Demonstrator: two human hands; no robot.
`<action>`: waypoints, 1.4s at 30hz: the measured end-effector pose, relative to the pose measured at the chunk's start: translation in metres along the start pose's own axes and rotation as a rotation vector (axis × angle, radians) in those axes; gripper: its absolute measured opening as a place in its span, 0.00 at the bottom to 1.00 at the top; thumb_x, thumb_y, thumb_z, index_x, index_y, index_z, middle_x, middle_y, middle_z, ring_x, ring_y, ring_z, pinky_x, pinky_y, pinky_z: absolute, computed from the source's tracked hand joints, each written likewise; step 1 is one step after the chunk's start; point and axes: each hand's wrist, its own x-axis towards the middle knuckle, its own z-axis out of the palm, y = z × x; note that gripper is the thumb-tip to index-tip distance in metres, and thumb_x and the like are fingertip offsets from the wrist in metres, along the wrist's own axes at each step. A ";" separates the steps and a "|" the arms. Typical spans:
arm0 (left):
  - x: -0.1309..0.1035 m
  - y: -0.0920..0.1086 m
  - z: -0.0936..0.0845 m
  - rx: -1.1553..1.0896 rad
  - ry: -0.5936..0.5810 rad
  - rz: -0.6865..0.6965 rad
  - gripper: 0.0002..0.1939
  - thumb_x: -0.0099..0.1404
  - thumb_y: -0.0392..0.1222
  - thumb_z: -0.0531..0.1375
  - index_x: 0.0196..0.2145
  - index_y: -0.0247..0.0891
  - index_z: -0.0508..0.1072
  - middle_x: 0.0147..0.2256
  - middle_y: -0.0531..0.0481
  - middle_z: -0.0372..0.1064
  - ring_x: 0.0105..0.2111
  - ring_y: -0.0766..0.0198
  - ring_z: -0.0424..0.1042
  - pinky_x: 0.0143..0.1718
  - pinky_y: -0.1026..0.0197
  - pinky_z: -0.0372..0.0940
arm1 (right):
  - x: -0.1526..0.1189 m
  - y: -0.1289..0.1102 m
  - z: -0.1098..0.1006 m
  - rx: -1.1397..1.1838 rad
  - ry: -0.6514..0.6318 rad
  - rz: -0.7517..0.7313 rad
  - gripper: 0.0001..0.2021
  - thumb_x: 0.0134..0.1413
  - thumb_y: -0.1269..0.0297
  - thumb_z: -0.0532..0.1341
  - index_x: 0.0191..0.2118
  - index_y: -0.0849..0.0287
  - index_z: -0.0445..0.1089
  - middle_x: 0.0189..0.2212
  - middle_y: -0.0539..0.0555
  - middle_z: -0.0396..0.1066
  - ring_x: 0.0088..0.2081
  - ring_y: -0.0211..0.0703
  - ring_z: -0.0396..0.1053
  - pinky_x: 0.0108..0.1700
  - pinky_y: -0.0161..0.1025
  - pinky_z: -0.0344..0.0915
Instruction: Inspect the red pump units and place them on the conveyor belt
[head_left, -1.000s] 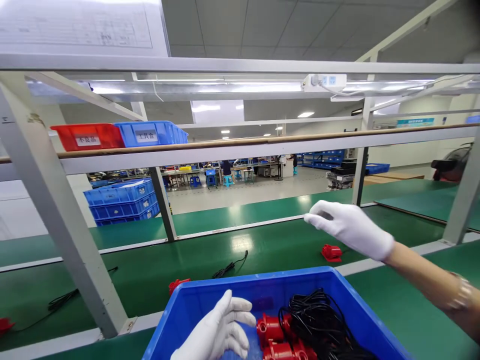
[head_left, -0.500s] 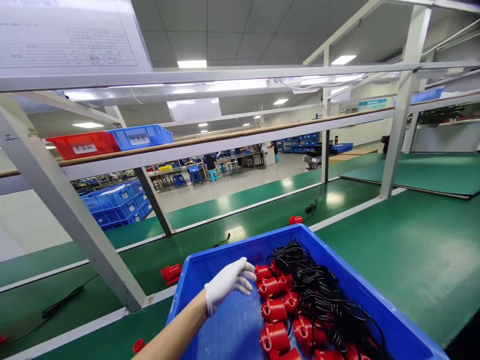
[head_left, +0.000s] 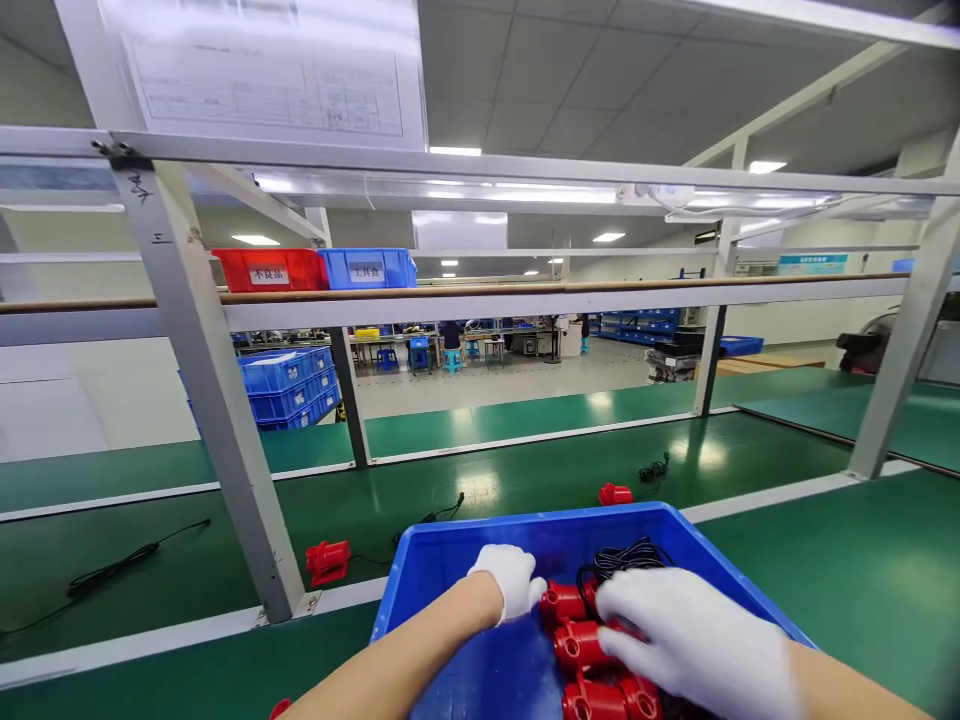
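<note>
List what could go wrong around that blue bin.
The right hand is close to looped black cables in the blue bin; a loop might snag it and drag red housings askew. Outside, a loose red housing lies near the bin, its thin cord running toward it; shifting the bin could pinch that cord.

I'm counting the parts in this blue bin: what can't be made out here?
Head view throughout:
Right hand: blurred; its grip is unclear.
Red parts and black cables: partly hidden behind that hand.
Blue bin: near end cut off by the bottom edge.
Printed sheet: writing too blurred to read.
</note>
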 end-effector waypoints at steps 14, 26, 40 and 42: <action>0.002 -0.024 -0.018 -0.585 0.197 0.083 0.21 0.71 0.51 0.44 0.37 0.37 0.71 0.38 0.43 0.71 0.41 0.54 0.70 0.47 0.53 0.62 | 0.092 0.018 0.046 0.149 -0.057 0.124 0.08 0.63 0.63 0.56 0.38 0.62 0.68 0.31 0.52 0.72 0.33 0.40 0.69 0.37 0.37 0.63; -0.048 0.069 -0.070 -1.739 0.340 0.292 0.38 0.63 0.73 0.48 0.49 0.33 0.69 0.33 0.44 0.72 0.30 0.59 0.71 0.38 0.55 0.68 | 0.068 -0.021 -0.102 0.555 0.401 0.182 0.17 0.62 0.45 0.52 0.37 0.55 0.65 0.28 0.48 0.70 0.29 0.39 0.68 0.31 0.35 0.64; -0.060 0.086 -0.035 -1.980 0.421 0.190 0.31 0.67 0.67 0.51 0.48 0.36 0.72 0.48 0.43 0.70 0.53 0.52 0.66 0.59 0.53 0.57 | 0.027 -0.037 -0.010 0.557 0.202 0.370 0.27 0.55 0.45 0.58 0.55 0.53 0.59 0.51 0.57 0.70 0.49 0.52 0.70 0.50 0.47 0.67; -0.058 0.085 -0.033 -2.093 0.306 0.272 0.32 0.67 0.68 0.49 0.46 0.35 0.72 0.46 0.43 0.71 0.51 0.52 0.68 0.58 0.53 0.58 | 0.027 -0.037 -0.011 0.464 0.239 0.366 0.24 0.53 0.47 0.60 0.53 0.52 0.61 0.46 0.55 0.72 0.44 0.52 0.72 0.46 0.46 0.69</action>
